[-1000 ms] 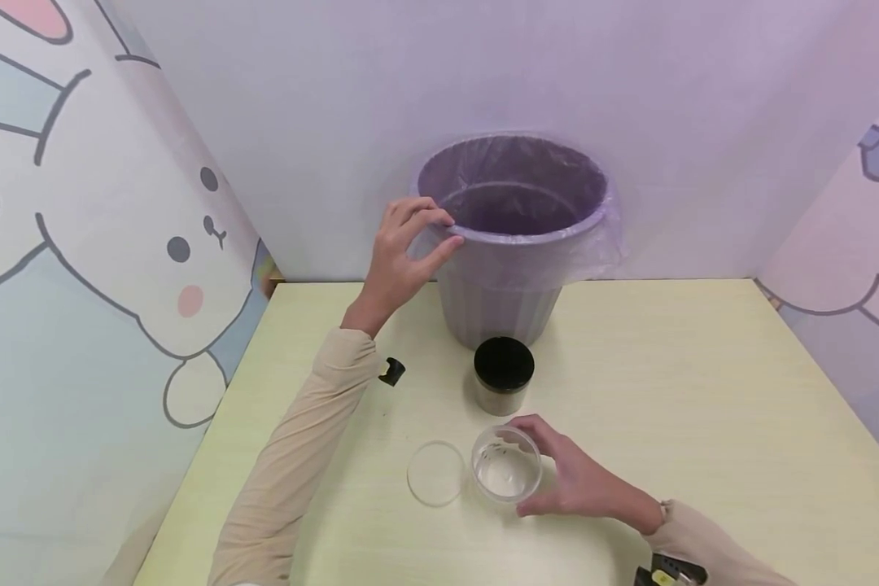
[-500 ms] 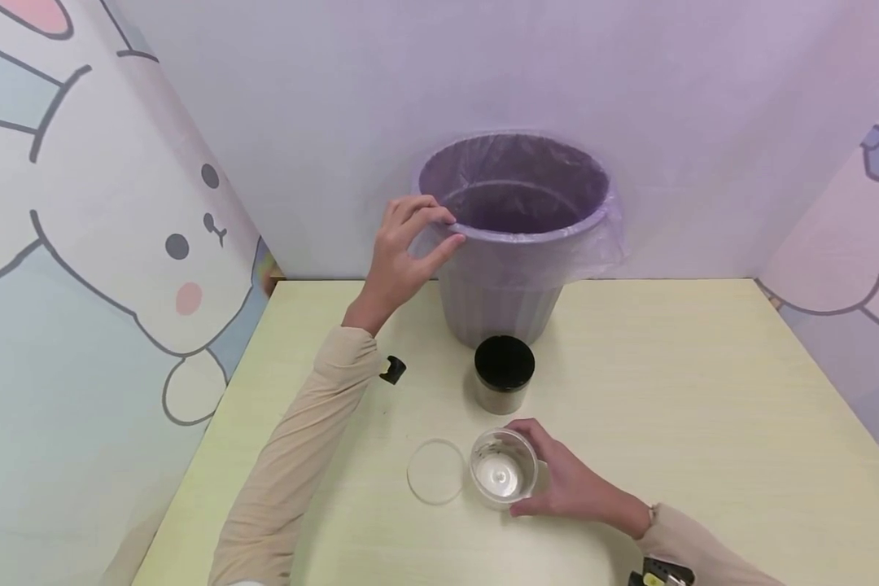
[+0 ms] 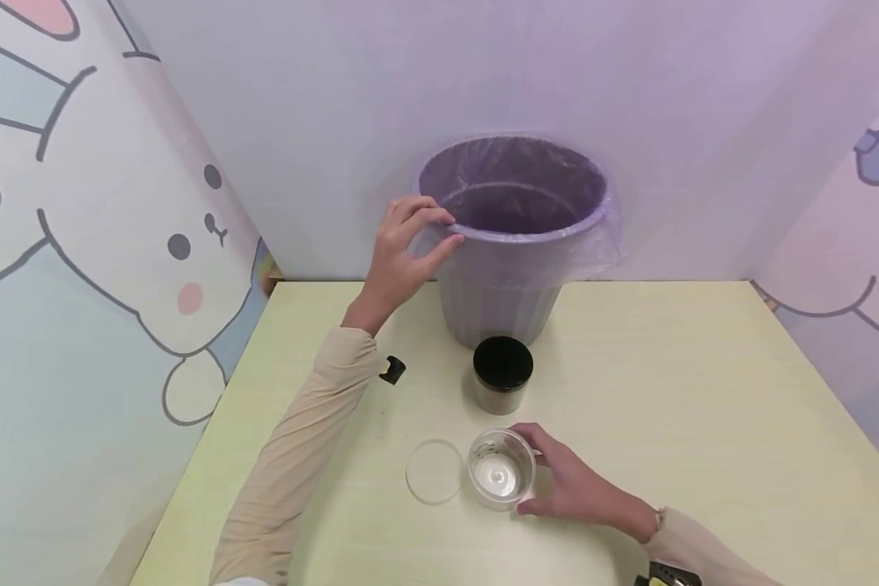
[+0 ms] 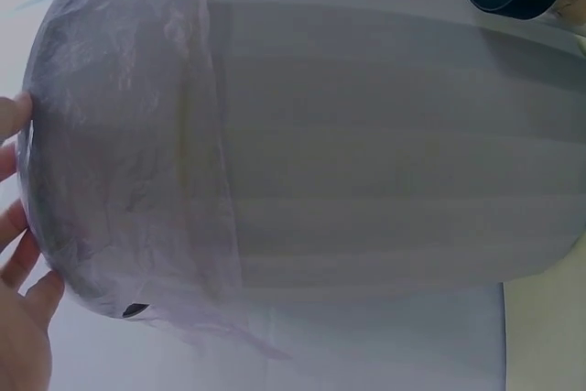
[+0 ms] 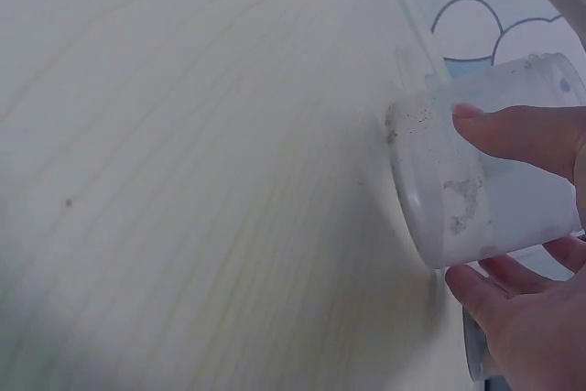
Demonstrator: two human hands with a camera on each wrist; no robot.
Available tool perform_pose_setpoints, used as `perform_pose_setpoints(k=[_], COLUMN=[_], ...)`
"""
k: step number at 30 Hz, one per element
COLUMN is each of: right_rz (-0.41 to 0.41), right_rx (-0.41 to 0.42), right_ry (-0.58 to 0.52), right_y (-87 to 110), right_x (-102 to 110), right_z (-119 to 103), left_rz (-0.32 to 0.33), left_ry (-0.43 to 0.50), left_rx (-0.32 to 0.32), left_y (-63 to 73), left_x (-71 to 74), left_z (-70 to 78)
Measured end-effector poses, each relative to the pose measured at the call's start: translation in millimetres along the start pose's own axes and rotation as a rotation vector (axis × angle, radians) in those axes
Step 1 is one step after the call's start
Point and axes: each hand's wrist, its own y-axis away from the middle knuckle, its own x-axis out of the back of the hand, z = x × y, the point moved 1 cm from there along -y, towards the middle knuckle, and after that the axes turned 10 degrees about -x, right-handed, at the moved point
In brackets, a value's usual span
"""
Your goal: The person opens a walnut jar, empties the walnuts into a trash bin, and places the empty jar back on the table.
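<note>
Near the front of the table a clear plastic cup [image 3: 496,474] stands upright, with dark specks on its wall in the right wrist view. My right hand [image 3: 575,488] is spread loosely around its right side, thumb and fingers bent. A small gap shows between thumb tip and cup in the head view. Flat on the table to the cup's left lies a clear round lid [image 3: 435,472]. My left hand [image 3: 399,256] pinches the near left rim of the trash bin [image 3: 498,305], thumb outside and fingers over the edge. A thin purple bag [image 4: 128,125] lines the bin and folds over its rim.
A jar with a black lid [image 3: 503,364] stands between the bin and the cup. The pale yellow table [image 3: 674,391] ends against a plain back wall [image 3: 688,146]. Rabbit-patterned sheets [image 3: 124,212] hang at both sides.
The cup has come down slightly and tilted upright onto the table. My right hand has since drawn back a little to the right of it. The left hand stays on the bin's rim.
</note>
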Motion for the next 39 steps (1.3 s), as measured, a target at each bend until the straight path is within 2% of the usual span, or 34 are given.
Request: perform_pose_setpoints(k=[4, 11, 16, 21, 23, 27, 32, 39], right_rz=[-0.006, -0.014, -0.023, -0.027, -0.016, 0.029, 0.126, 0.259], right_rx=[-0.011, -0.032, -0.048, -0.054, -0.046, -0.044, -0.065, -0.094], right_ry=[-0.033, -0.051, -0.071, -0.11, -0.1, -0.051, -0.018, 0.014], right_y=[1.5, 3.0, 4.0, 5.2, 5.4, 4.8, 2.2, -5.0], right_x=[2.4, 5.7, 9.3, 17.9, 22.6, 31.9, 40.9, 50.5], right_z=[-1.1, -0.8, 0.6, -0.2, -0.8, -0.2, 3.2, 2.6], left_rz=[0.012, 0.015, 0.037, 0.061, 0.061, 0.03, -0.028, -0.04], left_ry=[-0.013, -0.034, -0.032, -0.068, -0.073, -0.066, -0.057, -0.014], left_rx=[0.006, 0.056, 0.081, 0.107, 0.132, 0.194, 0.255, 0.309], left_y=[2.4, 13.1, 15.9, 17.1, 18.4, 23.6, 32.3, 44.1], left_x=[-2.5, -6.8, -5.9, -3.3, -1.2, 2.9, 6.3, 7.3], left_z=[-3.4, -19.3, -19.2, -14.9, -13.1, -9.4, -5.8, -0.5])
